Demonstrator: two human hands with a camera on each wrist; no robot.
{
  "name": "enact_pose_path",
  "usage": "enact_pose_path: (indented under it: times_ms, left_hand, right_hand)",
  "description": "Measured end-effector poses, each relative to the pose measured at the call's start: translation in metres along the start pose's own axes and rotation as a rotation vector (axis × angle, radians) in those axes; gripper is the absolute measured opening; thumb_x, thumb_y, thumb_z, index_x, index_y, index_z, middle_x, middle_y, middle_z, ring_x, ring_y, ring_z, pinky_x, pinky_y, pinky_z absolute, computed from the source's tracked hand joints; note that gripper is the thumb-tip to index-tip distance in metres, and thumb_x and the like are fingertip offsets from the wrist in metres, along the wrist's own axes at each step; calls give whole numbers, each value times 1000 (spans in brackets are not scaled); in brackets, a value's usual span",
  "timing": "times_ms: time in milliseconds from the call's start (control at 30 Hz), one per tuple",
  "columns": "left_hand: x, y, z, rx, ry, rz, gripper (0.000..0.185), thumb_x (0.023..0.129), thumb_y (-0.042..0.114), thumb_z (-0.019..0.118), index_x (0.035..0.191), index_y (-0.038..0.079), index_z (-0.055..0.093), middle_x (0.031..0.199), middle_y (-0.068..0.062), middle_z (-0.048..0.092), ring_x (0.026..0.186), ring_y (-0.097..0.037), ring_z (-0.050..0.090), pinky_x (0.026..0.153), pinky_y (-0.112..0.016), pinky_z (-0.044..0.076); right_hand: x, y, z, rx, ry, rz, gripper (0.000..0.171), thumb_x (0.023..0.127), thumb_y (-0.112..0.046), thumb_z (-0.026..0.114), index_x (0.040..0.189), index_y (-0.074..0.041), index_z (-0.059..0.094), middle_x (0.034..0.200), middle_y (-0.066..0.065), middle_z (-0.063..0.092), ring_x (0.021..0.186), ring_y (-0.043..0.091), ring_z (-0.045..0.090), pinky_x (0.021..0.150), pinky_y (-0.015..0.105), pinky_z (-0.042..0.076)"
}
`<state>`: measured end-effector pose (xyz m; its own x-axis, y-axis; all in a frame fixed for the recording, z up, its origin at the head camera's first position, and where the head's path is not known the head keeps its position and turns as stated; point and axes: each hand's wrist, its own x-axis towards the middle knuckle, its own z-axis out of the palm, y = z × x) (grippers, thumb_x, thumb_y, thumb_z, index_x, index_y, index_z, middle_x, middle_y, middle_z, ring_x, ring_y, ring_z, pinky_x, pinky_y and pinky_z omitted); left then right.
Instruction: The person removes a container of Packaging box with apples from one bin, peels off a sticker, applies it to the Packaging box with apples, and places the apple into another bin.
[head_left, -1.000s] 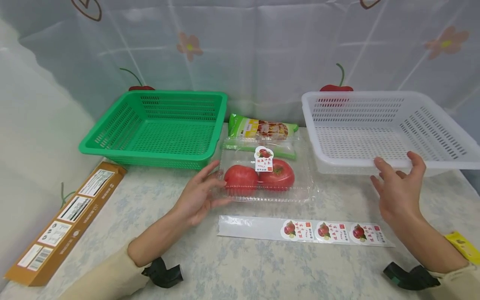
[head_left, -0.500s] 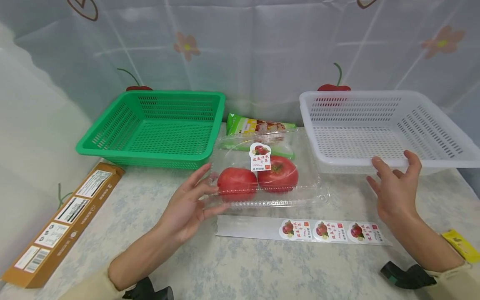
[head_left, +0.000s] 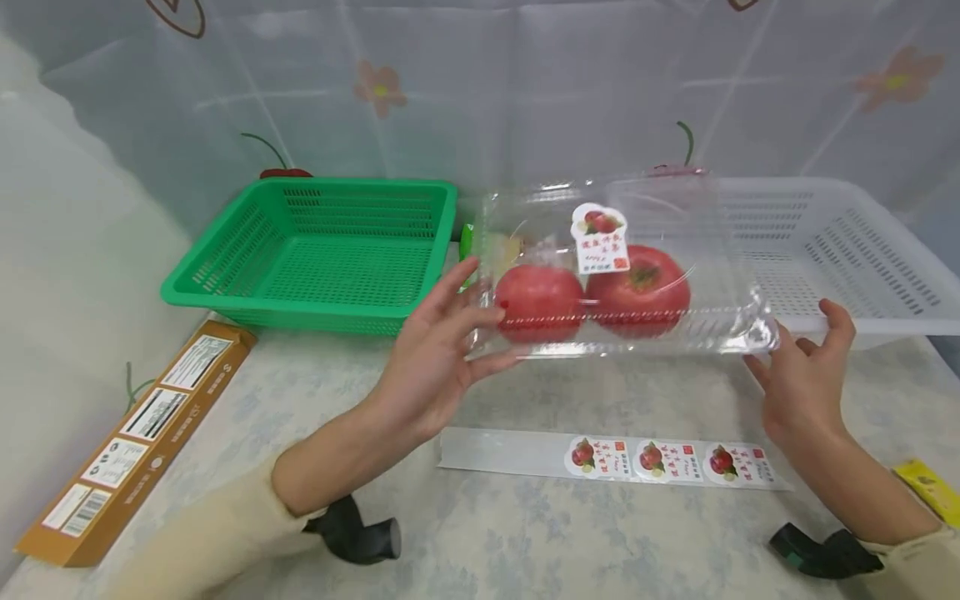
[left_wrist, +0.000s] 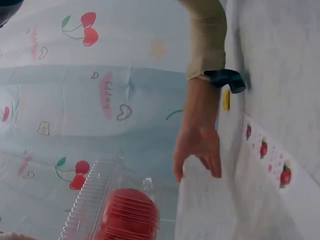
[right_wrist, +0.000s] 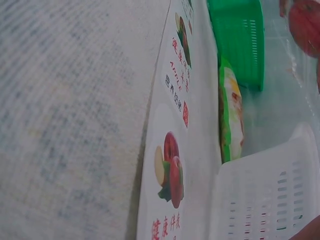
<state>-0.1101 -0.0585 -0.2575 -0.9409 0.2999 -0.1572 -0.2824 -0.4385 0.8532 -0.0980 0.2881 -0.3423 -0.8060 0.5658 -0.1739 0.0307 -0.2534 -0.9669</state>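
My left hand [head_left: 442, 358] grips the left end of a clear plastic fruit box [head_left: 525, 217], thumb and fingers pinching its edge. Inside lie two round red fruits [head_left: 637, 292], and an apple-picture sticker [head_left: 600, 239] is stuck on the lid. The box is raised above the table and overlaps the white basket [head_left: 885, 258] in the head view. My right hand [head_left: 806, 387] holds the basket's front rim, close to the box's right corner. The left wrist view shows that right hand [left_wrist: 197, 142] with thumb and fingers at the rim.
A green basket [head_left: 337, 312] stands at the back left, a long brown carton [head_left: 135, 442] in front of it. A strip of apple stickers [head_left: 502, 450] lies at the front. Behind the box is a green snack packet [right_wrist: 232, 115]. A yellow packet [head_left: 928, 492] lies far right.
My left hand has lifted the fruit box from the table and carried it rightward, toward the white basket. My right hand has stayed at the basket rim.
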Motion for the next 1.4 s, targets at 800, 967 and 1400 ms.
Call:
enact_pose_path:
  times_ms: [800,967,1400]
  left_hand:
    - [162,-114,195,-126,342,-35,57,83,-13,62,134,12,59,120,-16,56,97,-41,64,71,-60,53]
    - [170,-119,192,16,330,-64,56,82,-12,65,132,12,60,114,-13,58,92,-37,65,67,-57,55]
    - [177,-123,194,144,236,-173,58,79,-7,74,131,13,57,101,-9,57,87,-28,63,76,-51,56]
  right_hand:
    - [0,2,-4,-54,171,18,82,87,-27,77,148,-38,25,119,-10,40,109,11,53,77,21,48]
    - [0,1,-4,-30,144,22,81,87,-26,77,149,-38,24,120,-10,40,112,12,52,71,20,49]
    - [-2,-1,-9,-51,160,27,85,86,-30,77,150,-39,22,124,-10,37,109,8,52,66,14,48]
